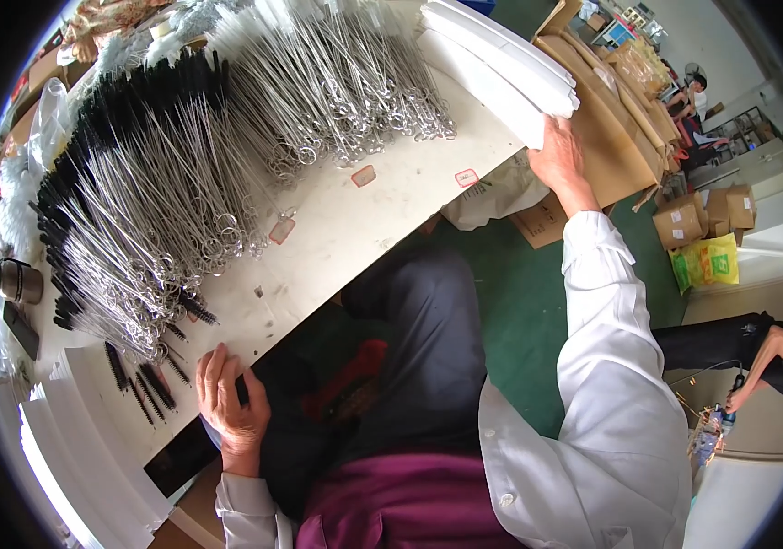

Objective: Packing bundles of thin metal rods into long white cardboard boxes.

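Note:
My left hand (231,407) rests at the near edge of the white table, fingers extended and thumb apart, holding nothing that I can see. Beside it lie several small black bristle brushes (155,386). Out to the right, my right hand (558,165) closes on the near end of a stack of flat white cartons (506,69) at the table's right end; its fingertips are partly hidden. Between the hands, wire-handled brushes with looped ends lie in big piles, black-bristled ones (149,183) to the left and white-bristled ones (337,82) farther back.
Another white stack (90,457) stands at the table's left end. Small red-bordered labels (363,176) are on the tabletop. A dark jar (20,281) sits at the far left. Large brown cartons (616,137) adjoin the right end. At right, another person's hand (737,400) holds a tool.

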### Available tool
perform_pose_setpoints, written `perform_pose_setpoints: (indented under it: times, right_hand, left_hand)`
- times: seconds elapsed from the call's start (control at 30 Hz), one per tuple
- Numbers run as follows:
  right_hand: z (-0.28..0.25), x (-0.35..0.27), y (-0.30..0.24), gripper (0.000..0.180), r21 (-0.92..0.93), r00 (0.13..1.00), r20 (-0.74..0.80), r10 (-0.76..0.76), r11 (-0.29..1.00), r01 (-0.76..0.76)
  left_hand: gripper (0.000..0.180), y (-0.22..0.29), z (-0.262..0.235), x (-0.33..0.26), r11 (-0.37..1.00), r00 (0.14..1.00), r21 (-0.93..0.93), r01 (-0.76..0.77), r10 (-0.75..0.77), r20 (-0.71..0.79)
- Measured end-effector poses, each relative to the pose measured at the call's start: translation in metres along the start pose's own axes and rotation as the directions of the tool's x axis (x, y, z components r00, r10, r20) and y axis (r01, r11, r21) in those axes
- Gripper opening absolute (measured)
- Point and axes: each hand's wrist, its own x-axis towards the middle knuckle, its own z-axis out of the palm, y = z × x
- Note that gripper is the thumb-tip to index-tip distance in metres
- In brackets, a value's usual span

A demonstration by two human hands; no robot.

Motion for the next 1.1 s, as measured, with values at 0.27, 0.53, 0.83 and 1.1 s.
perform_pose_setpoints:
  times: [0.27, 0.53, 0.83, 1.1]
  right_hand:
    - [-0.018, -0.032, -0.010, 0.064, 0.351, 0.994, 0.028, 0.101, 0.931, -0.105]
    - [-0.091, -0.102, -0.094, 0.068, 0.757, 0.995, -0.090, -0.031, 0.648, 0.088]
    - [-0.152, -0.192, -0.206, 0.066, 0.788, 0.659, -0.171, -0.732, 0.300, 0.537]
    - [-0.137, -0.229, -0.241, 0.061, 0.737, 0.419, -0.228, -0.879, 0.126, 0.664]
  left_hand:
    - [0.030, -0.001, 0.002, 0.000, 0.999, 0.998, -0.013, -0.030, 0.029, -0.056]
    - [0.031, 0.025, -0.023, 0.011, 0.991, 0.994, -0.081, -0.103, 0.101, -0.033]
    - [0.048, 0.097, -0.076, 0.042, 0.958, 0.959, -0.132, -0.255, 0.268, 0.088]
    - [0.080, 0.074, -0.068, 0.025, 0.997, 0.924, 0.048, -0.062, 0.039, 0.380]
